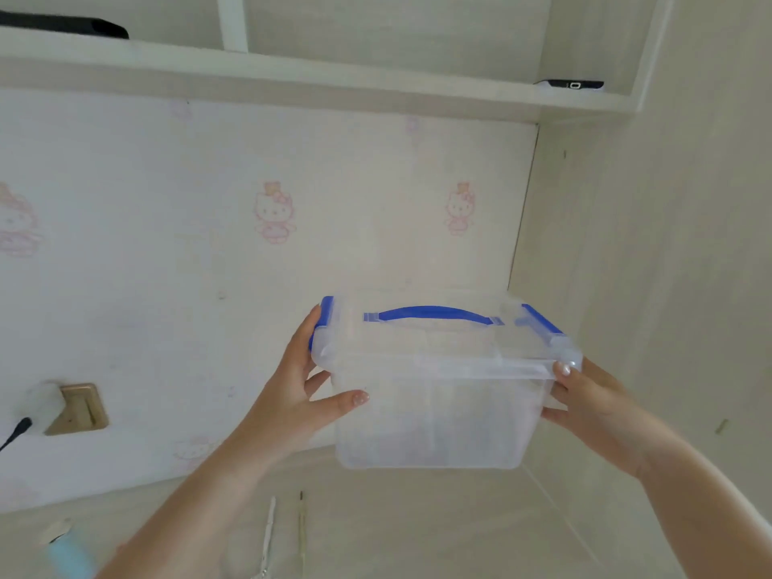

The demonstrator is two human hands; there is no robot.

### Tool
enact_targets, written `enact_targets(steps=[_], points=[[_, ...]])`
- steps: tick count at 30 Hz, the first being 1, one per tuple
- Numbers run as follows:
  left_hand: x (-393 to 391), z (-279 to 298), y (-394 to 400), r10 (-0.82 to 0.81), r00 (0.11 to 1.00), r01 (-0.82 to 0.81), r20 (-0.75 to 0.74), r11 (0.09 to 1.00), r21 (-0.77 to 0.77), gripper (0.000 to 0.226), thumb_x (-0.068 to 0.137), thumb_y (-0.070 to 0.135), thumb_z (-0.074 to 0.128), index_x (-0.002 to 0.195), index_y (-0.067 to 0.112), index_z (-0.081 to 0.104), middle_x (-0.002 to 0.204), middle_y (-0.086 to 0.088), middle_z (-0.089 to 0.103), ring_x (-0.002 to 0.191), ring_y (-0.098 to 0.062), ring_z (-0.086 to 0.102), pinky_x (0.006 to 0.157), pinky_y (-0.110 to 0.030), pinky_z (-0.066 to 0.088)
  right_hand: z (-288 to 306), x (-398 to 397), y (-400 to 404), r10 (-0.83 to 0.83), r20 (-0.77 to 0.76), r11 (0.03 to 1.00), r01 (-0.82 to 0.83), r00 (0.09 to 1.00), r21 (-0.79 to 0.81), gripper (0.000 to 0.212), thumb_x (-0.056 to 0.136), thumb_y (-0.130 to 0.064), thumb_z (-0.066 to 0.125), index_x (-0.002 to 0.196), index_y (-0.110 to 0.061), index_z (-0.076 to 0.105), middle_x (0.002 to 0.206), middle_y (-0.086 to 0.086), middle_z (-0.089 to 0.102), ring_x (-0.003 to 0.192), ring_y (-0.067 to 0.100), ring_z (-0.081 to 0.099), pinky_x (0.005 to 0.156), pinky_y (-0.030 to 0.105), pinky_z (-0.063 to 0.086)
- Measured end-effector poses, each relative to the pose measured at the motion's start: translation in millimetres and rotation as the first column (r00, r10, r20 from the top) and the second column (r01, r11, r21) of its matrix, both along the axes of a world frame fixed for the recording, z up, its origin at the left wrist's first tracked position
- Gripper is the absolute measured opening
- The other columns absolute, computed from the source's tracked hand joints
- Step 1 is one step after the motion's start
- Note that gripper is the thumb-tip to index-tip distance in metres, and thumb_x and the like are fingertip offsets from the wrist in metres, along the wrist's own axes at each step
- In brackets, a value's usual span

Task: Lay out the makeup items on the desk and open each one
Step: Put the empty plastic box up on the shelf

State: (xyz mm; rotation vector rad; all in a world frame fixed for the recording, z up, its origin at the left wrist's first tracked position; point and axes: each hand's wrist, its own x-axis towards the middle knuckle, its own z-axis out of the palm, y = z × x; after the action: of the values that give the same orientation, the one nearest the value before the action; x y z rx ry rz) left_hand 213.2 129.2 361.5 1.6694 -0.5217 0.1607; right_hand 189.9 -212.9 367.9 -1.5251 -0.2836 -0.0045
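A clear plastic storage box [438, 407] with a blue handle [430, 314] and blue side clips is held in the air above the desk, its lid on. My left hand [309, 390] grips its left side, thumb on the front wall. My right hand [593, 394] grips the right side, thumb on the lid rim. The box looks empty. On the desk [397, 528] below lie a thin white stick-like item [267, 532], a slim yellowish pencil-like item [301, 528] and a light blue item [69, 553] at the lower left.
A patterned wall is behind the desk, with a gold wall socket [79, 407] and a plugged cable at the left. A shelf [292, 73] runs above, carrying a dark object [574, 84] at its right end. A side panel closes the desk on the right.
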Motion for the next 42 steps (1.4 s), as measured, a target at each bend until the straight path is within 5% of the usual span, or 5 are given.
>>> enact_targets(steps=[6,11,22,29,42], points=[[-32.0,31.3,-19.4,0.159,0.972,-0.139,0.172,0.983,-0.121,0.094,0.070,0.034,0.079,0.137,0.060,0.018,0.140,0.035,0.037,0.129,0.008,0.038,0.107,-0.036,0.037,35.1,-15.3,0.9,-0.154,0.067,0.988,0.153,0.986,0.011,0.079,0.048,-0.080,0.067,0.118,-0.047,0.056,0.125,-0.017,0.061,0.120,0.003,0.054,0.089,0.040,0.050],[-59.7,66.4,-43.0,0.262,0.941,-0.220,0.214,0.954,-0.204,0.089,0.067,0.036,0.072,0.141,0.051,0.024,0.138,0.021,0.047,0.126,0.005,0.044,0.088,-0.015,0.049,81.1,-30.2,-5.8,-0.071,0.313,0.984,0.118,0.947,-0.135,0.074,0.066,-0.050,0.076,0.131,-0.047,0.040,0.128,-0.013,0.059,0.119,0.009,0.055,0.096,0.045,0.045],[-118.4,152.8,-74.4,0.384,0.869,-0.321,0.311,0.917,-0.234,0.081,0.074,0.044,0.066,0.143,0.041,0.024,0.145,0.018,0.039,0.129,-0.010,0.047,0.109,-0.051,0.034,168.9,-60.3,-19.6,-0.112,0.572,0.989,0.148,0.813,-0.017,0.077,0.065,-0.060,0.072,0.133,-0.048,0.038,0.126,-0.006,0.061,0.120,0.019,0.055,0.099,0.053,0.043],[-131.6,235.1,-75.9,0.388,0.814,-0.346,0.432,0.922,-0.174,0.087,0.074,0.045,0.070,0.143,0.048,0.017,0.146,0.019,0.038,0.126,-0.002,0.048,0.103,-0.046,0.043,231.9,-73.1,-15.5,-0.115,0.667,0.993,0.099,0.736,0.062,0.051,0.076,-0.045,0.061,0.125,-0.049,0.046,0.111,-0.011,0.069,0.100,0.009,0.066,0.076,0.031,0.050],[-110.3,362.9,-64.8,0.358,0.679,-0.383,0.641,0.918,-0.107,0.097,0.062,0.051,0.073,0.141,0.052,0.016,0.148,0.012,0.037,0.113,-0.003,0.059,0.106,-0.046,0.040,335.5,-47.1,-15.5,-0.145,0.715,0.989,0.102,0.683,0.104,0.047,0.083,-0.048,0.062,0.126,-0.048,0.045,0.105,-0.020,0.070,0.093,0.003,0.068,0.070,0.029,0.053]])
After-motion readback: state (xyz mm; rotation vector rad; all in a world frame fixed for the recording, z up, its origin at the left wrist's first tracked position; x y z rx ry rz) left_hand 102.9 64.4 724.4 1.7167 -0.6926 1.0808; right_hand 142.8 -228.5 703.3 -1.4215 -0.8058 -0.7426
